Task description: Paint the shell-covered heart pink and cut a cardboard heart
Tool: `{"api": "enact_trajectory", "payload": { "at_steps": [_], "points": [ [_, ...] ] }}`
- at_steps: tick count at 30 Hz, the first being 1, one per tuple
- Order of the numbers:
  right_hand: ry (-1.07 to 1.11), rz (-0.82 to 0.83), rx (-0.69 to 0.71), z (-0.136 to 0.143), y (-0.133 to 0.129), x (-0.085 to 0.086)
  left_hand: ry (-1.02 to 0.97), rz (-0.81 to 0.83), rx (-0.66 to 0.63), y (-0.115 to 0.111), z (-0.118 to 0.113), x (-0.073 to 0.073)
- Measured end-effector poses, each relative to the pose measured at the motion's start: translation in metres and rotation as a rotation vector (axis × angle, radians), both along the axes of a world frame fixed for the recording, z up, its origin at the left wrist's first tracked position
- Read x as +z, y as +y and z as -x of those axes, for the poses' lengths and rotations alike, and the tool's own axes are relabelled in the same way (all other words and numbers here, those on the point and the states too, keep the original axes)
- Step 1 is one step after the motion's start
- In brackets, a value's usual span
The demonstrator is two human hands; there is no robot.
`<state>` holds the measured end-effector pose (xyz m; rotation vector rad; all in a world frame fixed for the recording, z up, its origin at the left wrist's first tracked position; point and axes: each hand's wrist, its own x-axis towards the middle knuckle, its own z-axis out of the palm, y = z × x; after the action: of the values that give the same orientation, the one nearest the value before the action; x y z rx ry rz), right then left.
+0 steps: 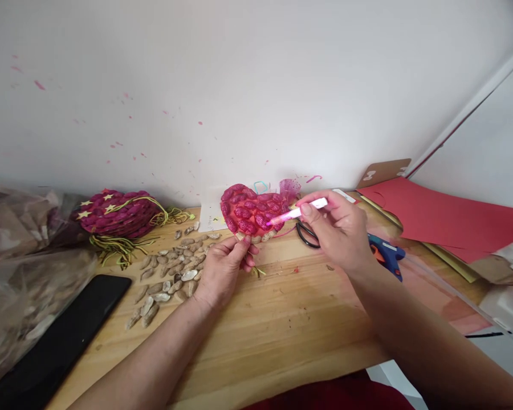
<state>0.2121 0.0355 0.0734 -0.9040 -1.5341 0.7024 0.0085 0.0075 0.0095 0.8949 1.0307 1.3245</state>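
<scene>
A heart-shaped piece (250, 210) covered in pink-painted peanut shells is held upright over the wooden table. My left hand (228, 265) pinches its lower edge, where a few shells are unpainted. In my right hand (340, 228) is a white marker (310, 208), its pink tip touching or close to a shell on the right part of the piece. Left of my left hand, loose peanut shells (175, 265) lie spread on the table.
Finished pink pieces with yellow stars (119, 213) are stacked at the left, by plastic bags (21, 302) and a black phone-like slab (68, 336). Black-handled scissors (306, 235), a blue glue gun (387, 253) and red sheets (453, 216) lie right.
</scene>
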Motion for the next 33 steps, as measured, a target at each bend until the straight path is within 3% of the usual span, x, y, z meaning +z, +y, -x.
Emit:
{"api": "enact_trajectory", "payload": {
  "at_steps": [4, 10, 18, 27, 33],
  "points": [
    [0.015, -0.001, 0.022, -0.002, 0.004, -0.005, -0.087, 0.066, 0.012, 0.002, -0.001, 0.001],
    [0.206, 0.116, 0.043, -0.006, 0.008, -0.001, -0.27, 0.247, -0.018, 0.003, 0.0, 0.007],
    [0.278, 0.108, 0.069, -0.005, 0.015, 0.002, -0.338, 0.227, 0.008, 0.003, -0.002, 0.007],
    [0.206, 0.137, 0.068, -0.005, 0.009, -0.003, -0.264, 0.154, -0.038, 0.002, -0.003, 0.001],
    [0.032, -0.001, 0.032, -0.004, 0.004, -0.01, -0.108, 0.068, 0.036, -0.001, -0.005, 0.002]
  ]
}}
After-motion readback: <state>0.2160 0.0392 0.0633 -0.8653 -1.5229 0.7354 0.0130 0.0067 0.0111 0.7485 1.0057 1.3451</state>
